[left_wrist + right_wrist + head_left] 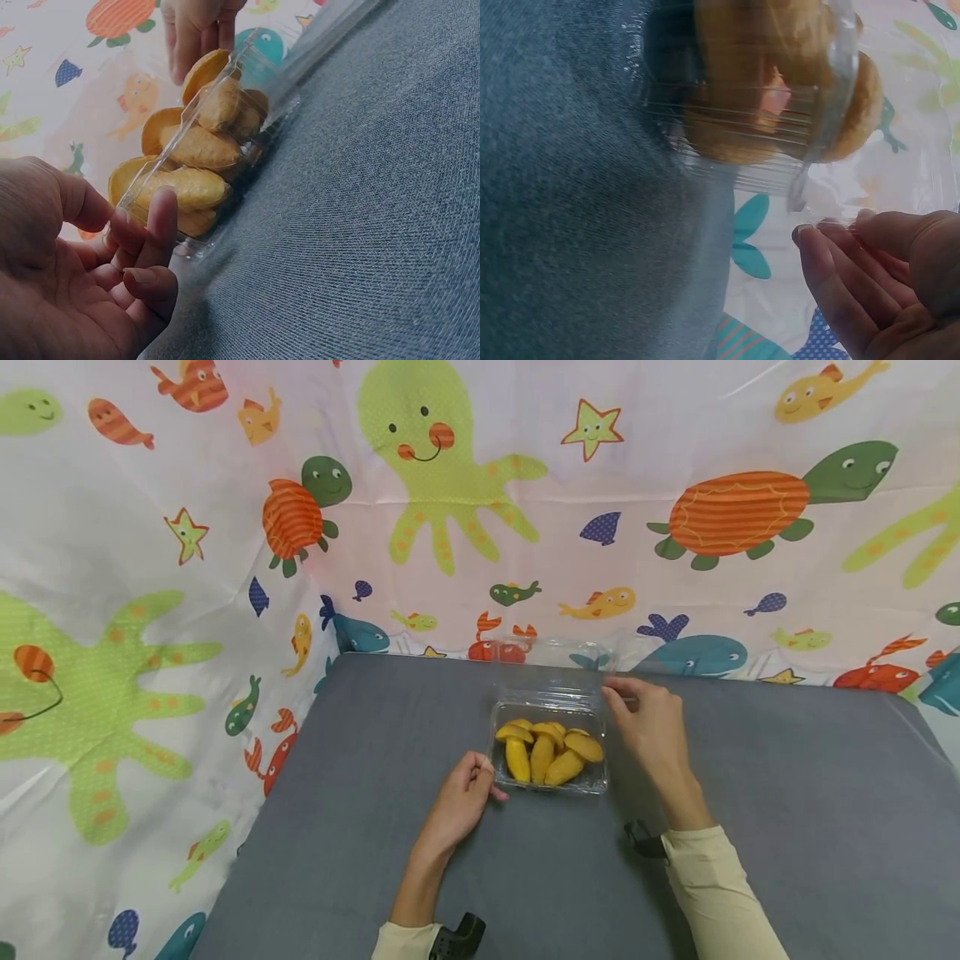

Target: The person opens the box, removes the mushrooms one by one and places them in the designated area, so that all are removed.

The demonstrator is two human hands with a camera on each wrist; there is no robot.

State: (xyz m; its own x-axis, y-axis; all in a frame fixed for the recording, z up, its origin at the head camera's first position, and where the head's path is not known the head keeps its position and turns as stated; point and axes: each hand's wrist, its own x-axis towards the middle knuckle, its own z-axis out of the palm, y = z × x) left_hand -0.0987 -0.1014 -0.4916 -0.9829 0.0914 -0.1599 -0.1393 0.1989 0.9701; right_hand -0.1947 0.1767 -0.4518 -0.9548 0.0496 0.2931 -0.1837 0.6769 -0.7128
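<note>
On the grey table, a clear plastic clamshell container (pixel 604 777) holds several yellow-brown mushrooms (pixel 546 753). Its hinged lid (pixel 555 653) stands raised at the back, tilted away from the tray. At the tray's left front side, my left hand (pixel 461 797) pinches the rim between thumb and fingers; the left wrist view shows this rim (pixel 169 142) beside the thumb. My right hand (pixel 654 727) is at the right rear, its thumb and fingertips pinching the edge of the lid. In the right wrist view the mushrooms (pixel 769 82) appear through the tray's ribbed wall.
The grey cloth-covered table (pixel 375 727) extends to both sides of the container. Behind it and to the left hangs a white curtain (pixel 480 585) printed with sea animals. Dark wrist cameras sit at the left cuff (pixel 457 937) and the right cuff (pixel 645 842).
</note>
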